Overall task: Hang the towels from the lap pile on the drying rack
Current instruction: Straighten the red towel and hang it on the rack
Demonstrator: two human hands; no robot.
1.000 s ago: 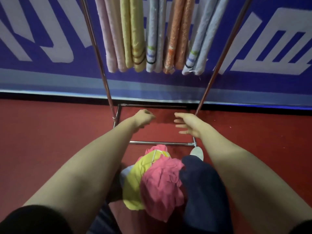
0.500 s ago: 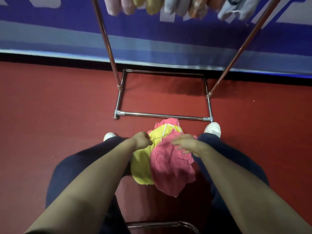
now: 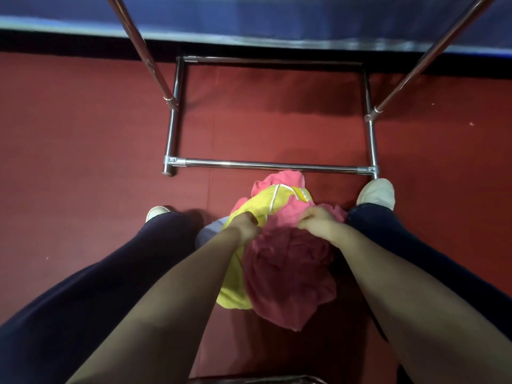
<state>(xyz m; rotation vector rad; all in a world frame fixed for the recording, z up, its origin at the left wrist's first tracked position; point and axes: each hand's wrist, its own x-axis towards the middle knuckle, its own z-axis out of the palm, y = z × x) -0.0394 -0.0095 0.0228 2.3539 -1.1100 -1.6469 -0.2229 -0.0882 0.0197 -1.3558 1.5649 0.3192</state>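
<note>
Right hand [image 3: 315, 220] pinches the pink towel [image 3: 288, 273] by its upper edge at frame centre, left hand [image 3: 245, 224] curled beside the yellow towel [image 3: 267, 207], hold unclear; the pink towel trails toward lower frame, drying rack [image 3: 271, 164] lies straight up-frame.

One drying rack [image 3: 271, 164], two hands [image 3: 245, 224] [image 3: 315, 220], two shoes [image 3: 378, 193] [image 3: 158, 211], towels [image 3: 288, 273] — three colours, count unclear.

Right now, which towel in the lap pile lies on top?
The pink towel, draped over the yellow towel; a pale towel only peeks out underneath.
</note>
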